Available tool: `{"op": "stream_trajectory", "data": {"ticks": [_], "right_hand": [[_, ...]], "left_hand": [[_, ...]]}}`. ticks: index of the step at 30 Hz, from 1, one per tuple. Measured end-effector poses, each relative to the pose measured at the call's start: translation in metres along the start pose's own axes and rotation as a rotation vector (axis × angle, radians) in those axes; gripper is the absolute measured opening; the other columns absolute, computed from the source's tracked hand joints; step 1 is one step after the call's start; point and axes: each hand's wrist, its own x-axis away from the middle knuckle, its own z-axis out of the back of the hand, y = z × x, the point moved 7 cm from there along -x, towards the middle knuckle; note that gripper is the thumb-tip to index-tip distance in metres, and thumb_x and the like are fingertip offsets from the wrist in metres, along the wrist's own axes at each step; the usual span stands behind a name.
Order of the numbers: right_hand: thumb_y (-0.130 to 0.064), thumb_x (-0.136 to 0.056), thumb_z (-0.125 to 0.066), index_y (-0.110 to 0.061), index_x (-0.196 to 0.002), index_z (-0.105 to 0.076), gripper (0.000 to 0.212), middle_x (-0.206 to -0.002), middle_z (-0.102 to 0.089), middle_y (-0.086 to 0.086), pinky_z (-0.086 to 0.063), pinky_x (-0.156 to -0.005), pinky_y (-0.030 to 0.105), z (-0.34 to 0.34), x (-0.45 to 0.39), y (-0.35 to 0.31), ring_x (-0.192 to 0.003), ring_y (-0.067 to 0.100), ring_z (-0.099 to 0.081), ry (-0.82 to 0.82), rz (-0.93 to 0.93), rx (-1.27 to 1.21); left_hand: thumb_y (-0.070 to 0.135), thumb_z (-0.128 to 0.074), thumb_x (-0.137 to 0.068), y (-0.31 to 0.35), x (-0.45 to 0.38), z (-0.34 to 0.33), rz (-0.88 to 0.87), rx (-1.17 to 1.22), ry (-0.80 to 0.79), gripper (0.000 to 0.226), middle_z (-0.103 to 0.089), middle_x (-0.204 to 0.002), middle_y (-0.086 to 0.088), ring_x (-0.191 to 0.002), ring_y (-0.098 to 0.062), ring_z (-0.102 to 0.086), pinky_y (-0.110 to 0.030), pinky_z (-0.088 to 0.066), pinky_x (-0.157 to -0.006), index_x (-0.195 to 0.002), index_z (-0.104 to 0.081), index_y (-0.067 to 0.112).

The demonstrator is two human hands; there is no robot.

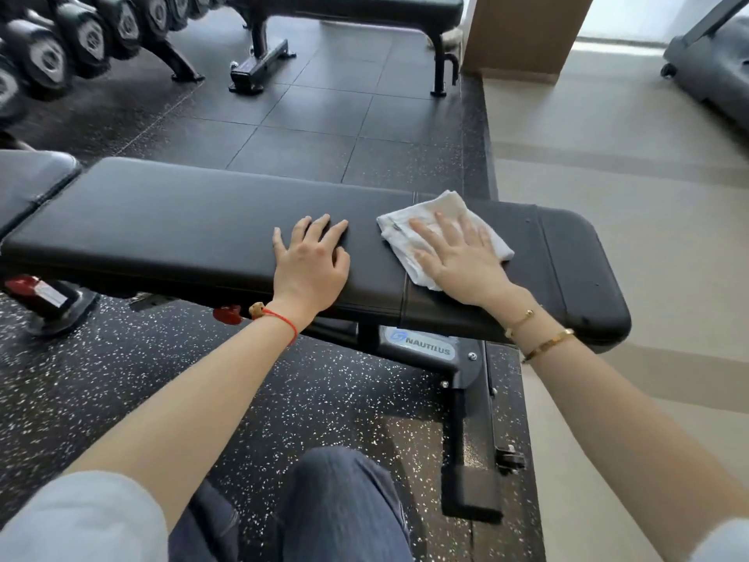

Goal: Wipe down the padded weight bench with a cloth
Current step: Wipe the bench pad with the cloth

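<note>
A black padded weight bench point(182, 221) runs across the view from left to right. A folded white cloth point(405, 245) lies on its right half. My right hand point(458, 257) presses flat on the cloth with straight, spread fingers. My left hand point(310, 261) rests flat on the bare pad just left of the cloth, fingers straight. The bench's right end, beyond the cloth, is uncovered.
Under the pad stands the bench's metal frame point(466, 383) on speckled rubber floor. A dumbbell rack point(81, 38) stands at the far left. A second flat bench point(364, 10) is at the back. Beige floor point(628, 196) and a machine base point(717, 71) lie to the right.
</note>
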Motion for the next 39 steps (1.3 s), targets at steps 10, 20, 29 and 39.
{"op": "stream_trajectory", "data": {"ticks": [10,20,29,39], "right_hand": [[-0.055,-0.099,-0.015,-0.044,-0.154,-0.010,0.056,-0.166,0.002,0.002,0.013,-0.115,0.060,0.004,-0.062,-0.002,-0.148,0.041,0.012,-0.045,-0.183,-0.017],[-0.050,-0.103,-0.019,-0.048,-0.153,-0.007,0.052,-0.166,-0.001,0.000,0.007,-0.120,0.052,-0.006,0.013,-0.007,-0.151,0.033,0.007,0.063,-0.036,0.049],[-0.049,-0.102,-0.016,-0.043,-0.155,-0.010,0.053,-0.166,0.003,0.003,0.011,-0.117,0.057,0.019,-0.021,0.073,-0.149,0.039,0.007,0.017,-0.384,-0.018],[-0.051,-0.102,-0.016,-0.045,-0.155,-0.007,0.053,-0.166,0.001,0.001,0.007,-0.119,0.055,-0.006,0.034,0.001,-0.150,0.037,0.004,0.072,-0.108,0.043]], "left_hand": [[0.032,-0.041,-0.097,0.001,0.002,-0.001,-0.004,0.001,0.005,0.048,-0.041,-0.152,0.000,-0.145,-0.023,-0.028,-0.061,-0.012,-0.118,-0.145,-0.044,0.030],[0.032,-0.042,-0.096,-0.005,0.001,-0.003,-0.011,-0.004,0.029,0.047,-0.042,-0.152,0.001,-0.144,-0.023,-0.029,-0.061,-0.014,-0.117,-0.143,-0.045,0.032],[0.032,-0.042,-0.096,0.000,0.001,-0.002,-0.015,-0.006,0.020,0.048,-0.042,-0.152,0.000,-0.144,-0.023,-0.029,-0.061,-0.014,-0.118,-0.143,-0.045,0.031],[0.032,-0.043,-0.096,-0.001,0.002,0.001,0.006,0.014,0.007,0.047,-0.041,-0.152,0.001,-0.145,-0.021,-0.028,-0.059,-0.012,-0.119,-0.143,-0.045,0.032]]}}
